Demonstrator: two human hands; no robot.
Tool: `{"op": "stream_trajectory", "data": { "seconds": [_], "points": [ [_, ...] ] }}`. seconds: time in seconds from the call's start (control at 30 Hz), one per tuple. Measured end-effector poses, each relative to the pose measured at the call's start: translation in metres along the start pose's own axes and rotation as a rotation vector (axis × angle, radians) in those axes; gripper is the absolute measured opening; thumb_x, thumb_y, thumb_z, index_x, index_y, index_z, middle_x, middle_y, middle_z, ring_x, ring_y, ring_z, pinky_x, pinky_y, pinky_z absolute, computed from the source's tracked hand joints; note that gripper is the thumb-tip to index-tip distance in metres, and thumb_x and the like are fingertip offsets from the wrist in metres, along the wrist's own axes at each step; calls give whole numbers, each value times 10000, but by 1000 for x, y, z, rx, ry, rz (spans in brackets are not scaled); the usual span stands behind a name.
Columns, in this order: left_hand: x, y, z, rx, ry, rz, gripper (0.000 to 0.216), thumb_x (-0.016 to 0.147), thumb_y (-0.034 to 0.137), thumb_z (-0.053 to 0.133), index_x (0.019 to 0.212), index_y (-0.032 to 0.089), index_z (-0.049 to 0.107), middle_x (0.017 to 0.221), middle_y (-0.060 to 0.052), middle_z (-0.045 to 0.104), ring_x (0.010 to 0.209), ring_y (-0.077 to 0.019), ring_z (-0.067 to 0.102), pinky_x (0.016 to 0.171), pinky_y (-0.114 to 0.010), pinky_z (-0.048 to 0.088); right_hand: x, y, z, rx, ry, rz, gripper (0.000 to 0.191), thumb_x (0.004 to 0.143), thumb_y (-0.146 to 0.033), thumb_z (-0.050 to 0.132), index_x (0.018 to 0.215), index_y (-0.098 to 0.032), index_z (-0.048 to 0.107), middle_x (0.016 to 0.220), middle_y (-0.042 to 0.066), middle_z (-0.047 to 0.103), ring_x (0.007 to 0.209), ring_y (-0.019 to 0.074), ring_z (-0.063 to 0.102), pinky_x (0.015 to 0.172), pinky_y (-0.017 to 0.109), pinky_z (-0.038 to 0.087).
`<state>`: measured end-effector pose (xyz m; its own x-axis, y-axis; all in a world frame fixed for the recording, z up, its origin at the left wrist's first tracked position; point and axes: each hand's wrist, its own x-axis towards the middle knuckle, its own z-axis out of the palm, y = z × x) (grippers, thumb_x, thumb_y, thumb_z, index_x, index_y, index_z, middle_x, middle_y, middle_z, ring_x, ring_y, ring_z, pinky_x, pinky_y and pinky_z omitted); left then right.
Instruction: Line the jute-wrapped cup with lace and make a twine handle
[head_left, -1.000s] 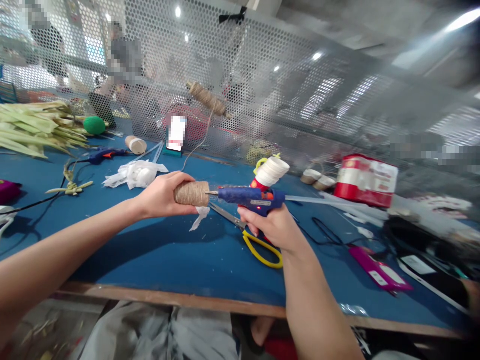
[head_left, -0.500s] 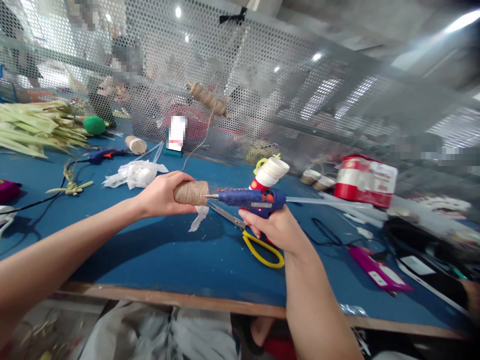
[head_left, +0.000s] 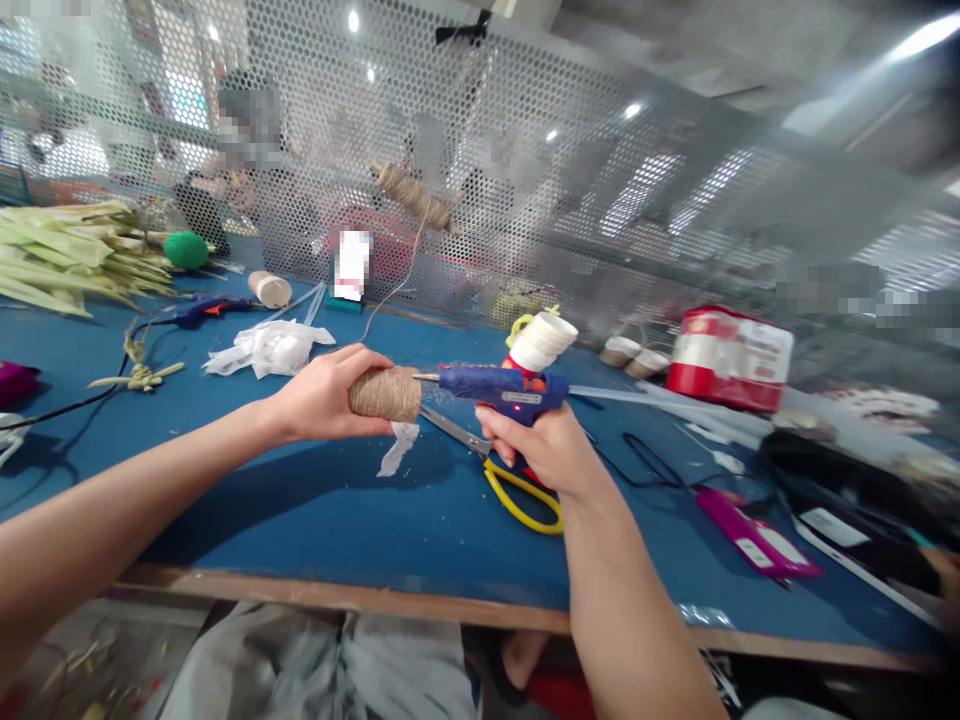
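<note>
Glue gun [head_left: 502,390] at the end of a twine-wrapped roll [head_left: 394,394]

Yellow-handled scissors [head_left: 480,446] lie on the blue table [head_left: 337,520], and just left of their blade tips the twine-wrapped roll is held on its side, in the air. The left hand [head_left: 334,390] curls round it, gripping from both sides. Over the scissors' handles, the right hand [head_left: 544,440] is wrapped around the glue gun's grip; whether a finger presses the trigger, I can't tell. A red light glows on its body. The nozzle meets the roll's rim to my eye, though I can't swear they touch. A white strip [head_left: 397,450] shows left of the scissors; well to their right lies a purple box [head_left: 754,535].
</note>
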<state>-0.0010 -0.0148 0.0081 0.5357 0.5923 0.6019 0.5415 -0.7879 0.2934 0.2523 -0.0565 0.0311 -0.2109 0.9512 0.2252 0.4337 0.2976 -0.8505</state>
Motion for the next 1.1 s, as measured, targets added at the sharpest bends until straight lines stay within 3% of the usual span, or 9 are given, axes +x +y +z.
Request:
{"op": "stream_trajectory", "data": {
  "seconds": [0.57, 0.8, 1.1],
  "points": [
    [0, -3, -3, 14, -9, -35, 544, 641, 498, 642, 1037, 148, 511, 937, -89, 605, 836, -207, 591, 710, -327, 479, -6, -2, -5, -107, -29, -17, 227, 758, -337, 606, 643, -157, 527, 461, -29, 504, 367, 69, 445, 391, 217, 396],
    [1, -3, -3, -4, -11, -64, 542, 633, 503, 647, 1024, 151, 516, 940, -86, 608, 831, -206, 591, 710, -327, 478, -4, -5, -3, -115, -82, 20, 251, 744, -347, 610, 610, -161, 507, 454, -27, 496, 351, 67, 431, 357, 208, 356],
    [-3, 0, 0, 33, 3, 93, 542, 673, 475, 631, 1070, 140, 478, 988, -116, 589, 864, -213, 576, 742, -342, 472, -1, -1, -2, 11, -2, -9, 249, 744, -362, 611, 639, -157, 515, 467, -30, 498, 370, 64, 423, 364, 208, 370]
  ]
}}
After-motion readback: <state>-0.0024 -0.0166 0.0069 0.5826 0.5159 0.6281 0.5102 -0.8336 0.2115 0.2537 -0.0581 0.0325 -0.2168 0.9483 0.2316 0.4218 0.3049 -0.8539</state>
